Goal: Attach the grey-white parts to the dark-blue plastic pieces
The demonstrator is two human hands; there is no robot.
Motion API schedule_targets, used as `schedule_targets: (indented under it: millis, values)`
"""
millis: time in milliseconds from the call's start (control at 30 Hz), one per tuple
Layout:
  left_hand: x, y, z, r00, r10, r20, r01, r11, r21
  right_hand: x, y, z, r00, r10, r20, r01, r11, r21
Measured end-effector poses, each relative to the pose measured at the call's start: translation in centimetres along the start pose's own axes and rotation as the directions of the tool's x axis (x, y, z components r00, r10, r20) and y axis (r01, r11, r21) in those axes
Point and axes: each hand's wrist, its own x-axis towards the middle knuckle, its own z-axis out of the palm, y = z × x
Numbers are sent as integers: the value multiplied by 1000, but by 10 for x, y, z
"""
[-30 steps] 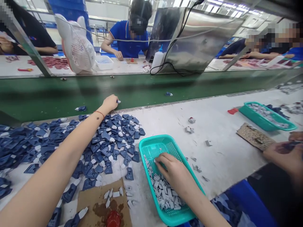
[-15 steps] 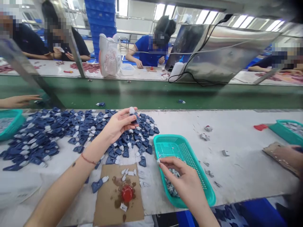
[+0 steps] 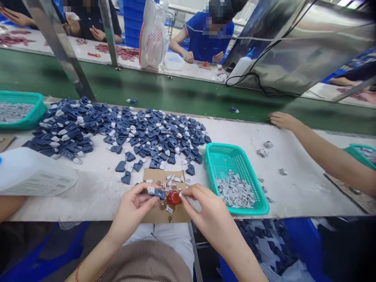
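My left hand (image 3: 132, 205) pinches a small dark-blue piece with a white tip (image 3: 159, 194), held flat just left of a round red cap (image 3: 173, 198). Between the thumb and forefinger of my right hand (image 3: 210, 207) is a small whitish piece (image 3: 181, 194), close to the cap's right edge; whether it touches the cap I cannot tell. Under the cap lies a wet-stained cardboard sheet (image 3: 150, 175) with several small grey pieces on it. A green plastic basket (image 3: 265, 205) with many small grey pieces stands right of my right hand.
Beyond the cardboard spreads a large pile of blue pieces (image 3: 155, 133). A white bottle (image 3: 38, 172) is held out at the left by another person. From the right, another person's arm (image 3: 320, 143) reaches over the table. A second green basket (image 3: 38, 113) stands far left.
Both my hands have come together over the cardboard: the left down from the pile with the blue piece, the right leftward from the basket. The view tilts down; the white bottle has appeared.
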Motion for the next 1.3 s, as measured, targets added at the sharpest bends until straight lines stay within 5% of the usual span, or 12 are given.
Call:
schedule_targets:
  millis: [467,567,667,833,967,1300]
  values:
    - [-8,-13,-4,999,34,21,-31,994,-101,11,-18,10,986,-3,164,52,955,-293]
    - [-7,-10,-2,1000,14,15,-13,994,-105,12,-19,4,993,2,115,18,985,-173]
    - [-6,-7,1,1000,-19,24,23,988,-155,12,-19,-8,996,81,48,-86,989,119]
    - [-7,-1,11,997,-54,46,62,978,-200,11,-21,-22,948,272,165,-317,763,563]
    - [-8,4,18,995,-64,81,79,975,-206,11,-27,-23,931,278,235,-364,712,600]
    - [-10,5,20,995,-64,79,79,975,-207,10,-39,-23,975,154,160,-213,850,481]
